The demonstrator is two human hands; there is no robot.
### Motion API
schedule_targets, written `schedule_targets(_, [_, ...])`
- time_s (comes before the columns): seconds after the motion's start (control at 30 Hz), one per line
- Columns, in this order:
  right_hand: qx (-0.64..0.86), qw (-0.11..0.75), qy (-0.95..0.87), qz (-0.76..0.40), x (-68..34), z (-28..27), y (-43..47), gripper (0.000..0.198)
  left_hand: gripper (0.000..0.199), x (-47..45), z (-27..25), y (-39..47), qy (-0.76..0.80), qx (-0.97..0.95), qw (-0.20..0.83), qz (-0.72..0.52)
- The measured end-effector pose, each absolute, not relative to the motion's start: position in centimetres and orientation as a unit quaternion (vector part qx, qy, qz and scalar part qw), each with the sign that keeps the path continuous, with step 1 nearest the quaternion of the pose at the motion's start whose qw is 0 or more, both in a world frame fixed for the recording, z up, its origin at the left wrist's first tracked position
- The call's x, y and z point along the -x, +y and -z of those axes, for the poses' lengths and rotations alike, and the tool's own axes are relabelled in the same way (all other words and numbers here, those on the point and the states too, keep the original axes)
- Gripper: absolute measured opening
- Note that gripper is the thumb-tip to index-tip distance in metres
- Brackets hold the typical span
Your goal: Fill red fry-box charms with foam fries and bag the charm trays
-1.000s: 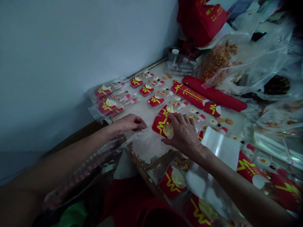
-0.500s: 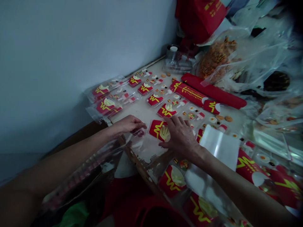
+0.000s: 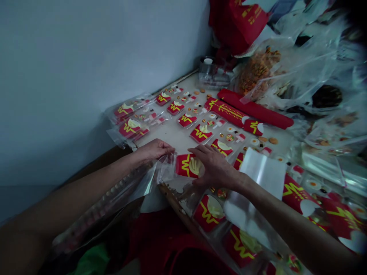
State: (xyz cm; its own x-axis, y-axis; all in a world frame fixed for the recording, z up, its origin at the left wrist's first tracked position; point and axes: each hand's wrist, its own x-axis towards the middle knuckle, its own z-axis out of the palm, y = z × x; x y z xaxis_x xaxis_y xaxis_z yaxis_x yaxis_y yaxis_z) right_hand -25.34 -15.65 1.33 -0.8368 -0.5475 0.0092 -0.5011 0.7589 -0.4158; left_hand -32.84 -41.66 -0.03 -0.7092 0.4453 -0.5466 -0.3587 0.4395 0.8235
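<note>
My left hand (image 3: pixel 156 149) is closed in a pinch on the edge of a clear plastic bag (image 3: pixel 150 177) at the table's near corner. Touching that bag's edge is a small red fries packet (image 3: pixel 183 165) with a yellow zigzag and pale toy fries. My right hand (image 3: pixel 213 166) holds this packet at its right end, fingers over the far side and thumb on the near side. Behind it, similar packets lie in rows, including a red fries packet (image 3: pixel 201 133) with small toy food pieces in clear film. The fingertips of my right hand are partly hidden.
A white sheet (image 3: pixel 262 172) lies under my right forearm. Nearer are more red packets (image 3: pixel 209 214). Several bagged packets (image 3: pixel 130 128) overhang the left edge. Beyond are a red roll (image 3: pixel 258 110), a bag of small orange-brown pieces (image 3: pixel 259 70) and a red bag (image 3: pixel 237 26). A wall (image 3: pixel 86 57) stands left.
My right hand has moved the fries packet left and slightly nearer me, up to the bag at my left hand. Another packet behind my right hand now shows. The view has shifted slightly.
</note>
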Motion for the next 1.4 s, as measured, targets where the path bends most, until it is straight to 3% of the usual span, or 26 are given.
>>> schedule_targets(0.4, [0.301, 0.051, 0.946, 0.109, 25.1, -1.6, -16.6, 0.100, 0.035, 33.5, -0.7, -40.4, 0.748, -0.175, 0.404, -0.496])
schedule_targets(0.53, [0.287, 0.090, 0.944, 0.134, 24.0, -2.7, -17.7, 0.089, 0.057, 33.7, -0.5, -38.3, 0.779, -0.261, 0.371, -0.432])
schedule_targets(0.67, [0.232, 0.079, 0.963, 0.113, 23.1, -1.9, -18.7, 0.090, 0.076, 33.5, -0.5, -37.8, 0.809, -0.272, 0.283, -0.437])
schedule_targets(0.73, [0.218, 0.064, 0.970, 0.092, 23.2, -1.2, -19.3, 0.087, 0.062, 33.1, -0.7, -38.7, 0.832, -0.276, 0.199, -0.439])
schedule_targets(0.83, [0.202, 0.042, 0.976, 0.071, 24.1, -0.6, -20.6, 0.079, 0.028, 31.4, -0.8, -40.6, 0.902, -0.214, -0.027, -0.374])
schedule_targets(0.93, [0.206, 0.039, 0.976, 0.065, 25.2, -0.1, -22.5, 0.079, 0.023, 28.5, 0.3, -41.9, 0.945, -0.132, -0.131, -0.268])
schedule_targets(1.03, [0.204, 0.059, 0.975, 0.064, 25.9, 0.4, -24.3, 0.080, 0.039, 26.3, 2.0, -41.9, 0.974, -0.092, -0.096, -0.184])
schedule_targets(1.17, [0.190, 0.073, 0.975, 0.082, 25.6, 1.1, -25.4, 0.082, 0.038, 26.2, 2.8, -41.8, 0.990, -0.039, -0.019, -0.137])
schedule_targets(1.33, [0.184, 0.061, 0.973, 0.124, 25.0, 1.2, -25.2, 0.110, 0.058, 27.5, 1.7, -41.7, 0.985, -0.032, 0.060, -0.156])
schedule_targets(1.4, [0.179, 0.062, 0.972, 0.141, 25.0, 1.1, -25.0, 0.112, 0.062, 28.0, 1.3, -41.2, 0.987, -0.036, 0.059, -0.145])
